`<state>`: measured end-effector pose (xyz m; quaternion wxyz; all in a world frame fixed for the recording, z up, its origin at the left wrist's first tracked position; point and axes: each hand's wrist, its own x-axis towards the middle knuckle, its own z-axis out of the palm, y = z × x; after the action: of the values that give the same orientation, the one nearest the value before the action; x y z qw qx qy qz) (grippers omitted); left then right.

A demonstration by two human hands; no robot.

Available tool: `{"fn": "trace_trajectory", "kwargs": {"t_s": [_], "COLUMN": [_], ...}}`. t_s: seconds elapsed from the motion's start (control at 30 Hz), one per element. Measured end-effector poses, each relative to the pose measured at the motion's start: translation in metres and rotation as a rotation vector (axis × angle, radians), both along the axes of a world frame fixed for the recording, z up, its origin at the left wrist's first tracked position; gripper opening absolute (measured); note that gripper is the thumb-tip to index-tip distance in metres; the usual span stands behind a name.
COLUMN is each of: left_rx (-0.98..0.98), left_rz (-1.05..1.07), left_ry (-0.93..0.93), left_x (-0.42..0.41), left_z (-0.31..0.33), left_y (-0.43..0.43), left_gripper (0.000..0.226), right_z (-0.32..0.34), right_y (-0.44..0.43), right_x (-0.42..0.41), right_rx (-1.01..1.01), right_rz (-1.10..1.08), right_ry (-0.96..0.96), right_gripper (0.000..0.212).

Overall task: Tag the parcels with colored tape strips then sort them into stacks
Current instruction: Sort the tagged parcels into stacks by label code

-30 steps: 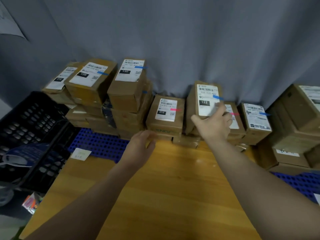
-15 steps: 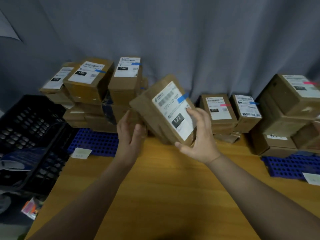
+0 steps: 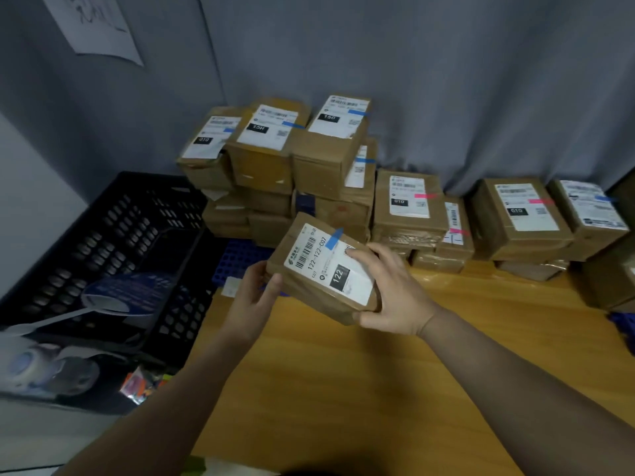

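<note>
A brown parcel with a white label reading 122 and a blue tape strip is held tilted above the wooden table. My left hand grips its left end and my right hand grips its right end, fingers over the label. Behind it on the left rises a stack of blue-tagged parcels. To the right lie pink-tagged parcels, another pink-tagged one and a blue-tagged one.
A black plastic crate stands left of the table, with tape rolls below it. A blue mat lies under the left stack. A grey curtain hangs behind. More brown boxes sit at the far right.
The parcel 122 was lifted from the right-hand group, my left hand joined the grip, and it has moved left and lower toward the blue-tagged stack. The view has swung left.
</note>
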<state>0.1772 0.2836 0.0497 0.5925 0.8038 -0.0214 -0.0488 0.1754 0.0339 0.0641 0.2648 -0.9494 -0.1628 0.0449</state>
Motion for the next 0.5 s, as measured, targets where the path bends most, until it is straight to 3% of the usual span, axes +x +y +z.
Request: {"fn": "trace_trajectory", "kwargs": {"t_s": [0.17,0.27,0.5], "left_rx": [0.057,0.165,0.387], "left_rz": [0.038,0.051,0.107], "left_ry": [0.156,0.203,0.257], "left_x": [0.026,0.047,0.065], "left_z": [-0.002,-0.01,-0.022], "left_y": [0.008,0.007,0.003], "left_gripper": [0.039,0.05,0.041], "right_z": [0.003,-0.005,-0.039], "right_y": [0.025,0.033,0.042], "right_x": [0.027,0.045,0.046], "right_rx": [0.027,0.009,-0.107], "right_rz": [-0.025,-0.067,-0.138], "right_ry": [0.125,0.139,0.09], "right_gripper": [0.095,0.08,0.049]}}
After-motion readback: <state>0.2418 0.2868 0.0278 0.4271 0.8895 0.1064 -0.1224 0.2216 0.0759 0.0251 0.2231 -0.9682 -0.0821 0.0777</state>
